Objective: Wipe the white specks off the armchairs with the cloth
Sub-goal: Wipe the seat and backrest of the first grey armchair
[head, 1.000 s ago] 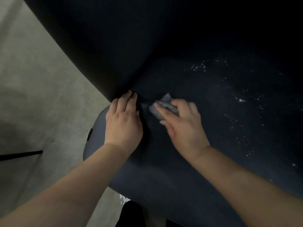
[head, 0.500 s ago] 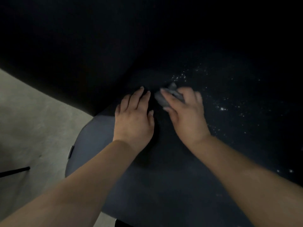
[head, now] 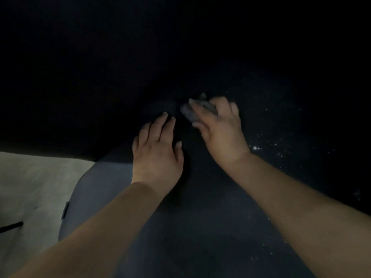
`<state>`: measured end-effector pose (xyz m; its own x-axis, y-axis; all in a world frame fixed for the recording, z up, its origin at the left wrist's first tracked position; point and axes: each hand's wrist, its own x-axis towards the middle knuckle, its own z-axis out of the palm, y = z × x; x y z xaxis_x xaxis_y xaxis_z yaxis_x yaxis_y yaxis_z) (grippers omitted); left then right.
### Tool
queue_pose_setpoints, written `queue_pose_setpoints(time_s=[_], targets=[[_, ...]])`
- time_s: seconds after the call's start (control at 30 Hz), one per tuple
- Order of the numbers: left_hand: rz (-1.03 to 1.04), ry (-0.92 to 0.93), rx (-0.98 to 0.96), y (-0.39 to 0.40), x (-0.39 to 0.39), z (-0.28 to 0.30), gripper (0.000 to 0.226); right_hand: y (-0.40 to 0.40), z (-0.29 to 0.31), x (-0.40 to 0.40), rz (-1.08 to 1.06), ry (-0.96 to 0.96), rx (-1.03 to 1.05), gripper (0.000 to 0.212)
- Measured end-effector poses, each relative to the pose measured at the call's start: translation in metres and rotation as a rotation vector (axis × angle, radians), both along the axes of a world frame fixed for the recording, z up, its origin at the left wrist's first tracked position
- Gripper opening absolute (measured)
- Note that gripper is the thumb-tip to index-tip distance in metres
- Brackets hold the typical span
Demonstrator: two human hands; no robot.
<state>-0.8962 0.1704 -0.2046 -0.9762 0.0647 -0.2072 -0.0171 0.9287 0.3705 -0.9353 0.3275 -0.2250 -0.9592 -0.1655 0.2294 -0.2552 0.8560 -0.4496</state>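
A dark blue armchair [head: 200,227] fills most of the view, its seat below and its backrest rising into darkness above. My right hand [head: 218,129] grips a small crumpled grey cloth [head: 190,113] and presses it on the seat near the crease with the backrest. White specks [head: 259,146] are scattered over the seat to the right of that hand. My left hand [head: 156,155] rests flat on the seat with straight fingers, just left of the cloth and apart from it.
A pale floor [head: 30,181] shows at the lower left, beyond the seat's rounded edge. A thin black bar [head: 10,226] lies on it at the far left. A small tag [head: 64,210] sticks out of the seat's side.
My view has shifted so both hands sit further right and the floor has shrunk. The right hand has slid the cloth along the seat towards the specks; the left hand has followed it.
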Motion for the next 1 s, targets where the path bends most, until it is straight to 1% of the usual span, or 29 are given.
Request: queue_pose_setpoints(time_s=[0.1,0.17,0.2,0.23,0.3,0.37,0.4,0.47,0.53,0.6,0.63,0.67,0.73,0.8,0.83,0.87,0.93,1.0], targets=[[-0.023,-0.013,-0.032,0.002,-0.002,0.002,0.060,0.024,-0.003,-0.031,-0.173,-0.037,0.017,0.048],[-0.063,-0.032,-0.050,0.006,-0.004,0.003,0.062,0.041,-0.003,-0.018,-0.309,-0.047,-0.024,0.049],[-0.082,-0.040,-0.056,0.008,-0.006,0.004,0.063,0.044,-0.001,-0.004,-0.344,-0.038,-0.041,0.051],[-0.095,-0.046,-0.059,0.010,-0.008,0.004,0.064,0.043,0.000,0.011,-0.347,-0.026,-0.051,0.052],[-0.105,-0.049,-0.047,0.016,-0.012,0.005,0.065,0.034,0.001,0.033,-0.270,-0.025,-0.055,0.052],[-0.113,-0.045,-0.031,0.023,-0.015,0.005,0.065,0.031,0.001,0.023,-0.165,-0.038,-0.065,0.051],[-0.124,-0.037,-0.033,0.026,-0.015,0.004,0.065,0.034,0.003,0.009,-0.149,-0.049,-0.065,0.050],[-0.144,-0.021,-0.042,0.032,-0.017,0.003,0.065,0.047,0.000,-0.019,-0.178,-0.059,-0.052,0.047],[-0.149,-0.018,-0.042,0.035,-0.019,0.002,0.065,0.069,-0.006,-0.028,-0.287,-0.045,-0.081,0.045],[-0.156,-0.013,-0.040,0.038,-0.019,0.002,0.064,0.080,-0.002,-0.009,-0.428,-0.019,-0.141,0.043],[-0.163,-0.005,-0.044,0.039,-0.019,0.003,0.063,0.079,-0.001,0.006,-0.450,-0.009,-0.137,0.046],[-0.168,0.004,-0.045,0.040,-0.019,0.003,0.062,0.072,0.001,0.023,-0.430,-0.008,-0.086,0.051],[-0.173,0.009,-0.037,0.042,-0.018,0.004,0.060,0.058,0.004,0.042,-0.330,-0.029,-0.067,0.055],[-0.197,0.022,-0.029,0.045,-0.017,0.006,0.059,0.056,0.004,0.027,-0.214,-0.063,-0.081,0.053],[-0.210,0.025,-0.032,0.047,-0.016,0.007,0.059,0.060,0.004,0.012,-0.194,-0.070,-0.080,0.051],[-0.221,0.023,-0.037,0.049,-0.016,0.007,0.059,0.068,0.003,-0.004,-0.201,-0.069,-0.064,0.048],[-0.233,0.027,-0.041,0.053,-0.016,0.007,0.061,0.091,-0.001,-0.024,-0.288,-0.097,-0.050,0.043],[-0.235,0.046,-0.039,0.058,-0.017,0.008,0.058,0.108,-0.002,-0.017,-0.406,-0.103,-0.037,0.043]])
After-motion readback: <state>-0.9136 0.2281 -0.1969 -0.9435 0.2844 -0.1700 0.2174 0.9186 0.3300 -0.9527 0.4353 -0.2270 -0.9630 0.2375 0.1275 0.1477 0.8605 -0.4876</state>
